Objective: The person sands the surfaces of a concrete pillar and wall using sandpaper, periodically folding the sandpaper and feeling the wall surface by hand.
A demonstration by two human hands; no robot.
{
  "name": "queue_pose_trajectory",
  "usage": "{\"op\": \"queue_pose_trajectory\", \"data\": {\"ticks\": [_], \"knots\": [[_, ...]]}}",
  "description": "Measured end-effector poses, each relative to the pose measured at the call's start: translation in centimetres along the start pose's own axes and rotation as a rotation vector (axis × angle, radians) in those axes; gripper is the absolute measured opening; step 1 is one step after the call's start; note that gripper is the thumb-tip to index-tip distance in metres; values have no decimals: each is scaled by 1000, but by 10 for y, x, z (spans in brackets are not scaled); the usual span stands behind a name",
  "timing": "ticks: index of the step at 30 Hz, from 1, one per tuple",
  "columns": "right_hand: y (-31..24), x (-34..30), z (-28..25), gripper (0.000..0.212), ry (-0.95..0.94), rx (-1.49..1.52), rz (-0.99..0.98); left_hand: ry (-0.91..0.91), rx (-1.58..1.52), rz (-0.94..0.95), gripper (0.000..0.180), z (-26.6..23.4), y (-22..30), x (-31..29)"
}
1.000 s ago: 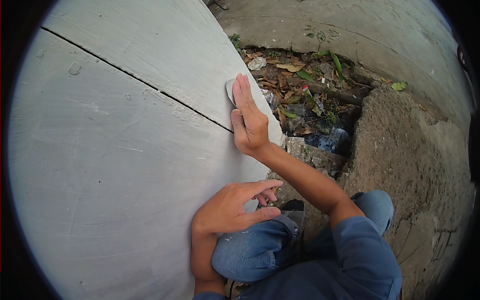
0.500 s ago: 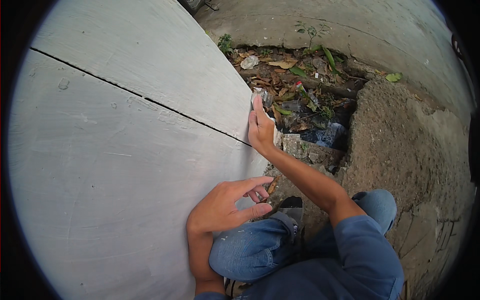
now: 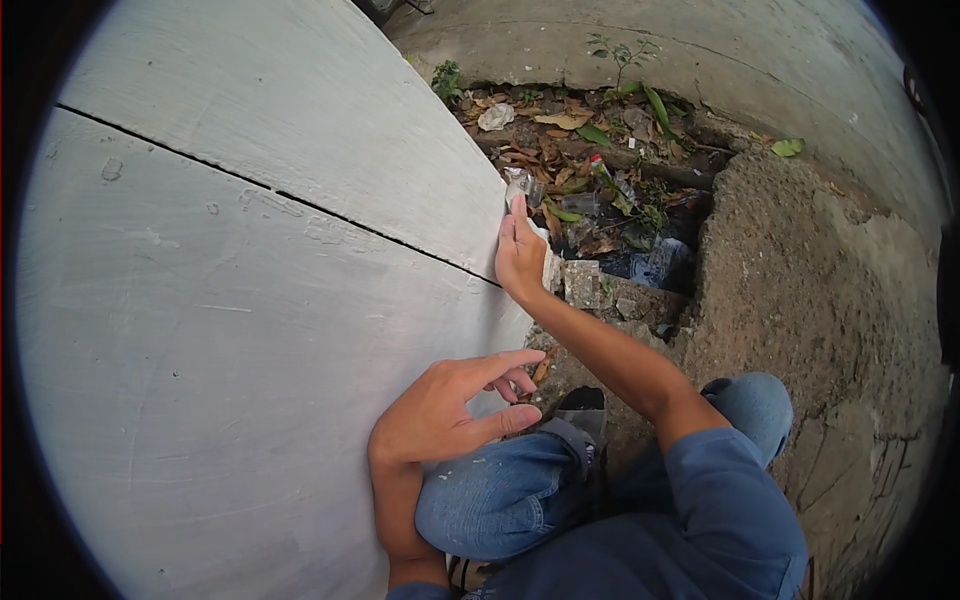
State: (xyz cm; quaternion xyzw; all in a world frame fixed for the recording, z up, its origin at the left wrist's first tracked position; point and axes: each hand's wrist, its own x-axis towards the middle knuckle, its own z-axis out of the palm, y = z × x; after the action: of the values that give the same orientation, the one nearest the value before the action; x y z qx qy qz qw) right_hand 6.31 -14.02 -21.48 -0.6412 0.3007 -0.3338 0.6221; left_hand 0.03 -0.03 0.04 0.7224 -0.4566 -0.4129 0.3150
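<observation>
Holding right hand (image 3: 520,255) at right edge of pale wall (image 3: 220,360), cannot tell if grip pinching anything; holding left hand (image 3: 440,408), with grip spread, near denim-clad knee (image 3: 465,512).

An outdoor spot, open to weather and plants. On the left stands a pale painted wall (image 3: 220,320), crossed by a long dark groove (image 3: 370,228); on the far side stretches weathered grey concrete (image 3: 760,70). Between them — rough, broken ground (image 3: 780,280) and a sunken hollow (image 3: 617,268), dark and wet-looking, strewn with brown leaves (image 3: 550,155) and litter (image 3: 495,117). A small green plant (image 3: 622,58) grows at the hollow's far edge.
</observation>
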Motion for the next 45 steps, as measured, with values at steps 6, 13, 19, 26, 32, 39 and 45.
{"op": "queue_pose_trajectory", "data": {"ticks": [6,13,19,26,32,39,45], "knots": [[-77,2,-4,50,-17,116,-581,7,-23,-29,59,1,2,-2],[10,22,-17,55,50,-118,-665,-22,-38,-36,59,1,3,2],[101,-11,-15,49,-3,-226,-304,-47,0,-49,56,-2,3,7],[35,0,11,46,79,-24,83,-65,-4,-121,57,2,-4,7],[-15,7,4,47,135,123,-358,-63,-46,-113,55,2,-6,8],[75,3,-8,47,76,-43,-326,-86,-44,-145,54,1,-9,12],[154,-3,-29,49,-169,-304,-15,-110,-36,-148,52,2,-10,14]]}}
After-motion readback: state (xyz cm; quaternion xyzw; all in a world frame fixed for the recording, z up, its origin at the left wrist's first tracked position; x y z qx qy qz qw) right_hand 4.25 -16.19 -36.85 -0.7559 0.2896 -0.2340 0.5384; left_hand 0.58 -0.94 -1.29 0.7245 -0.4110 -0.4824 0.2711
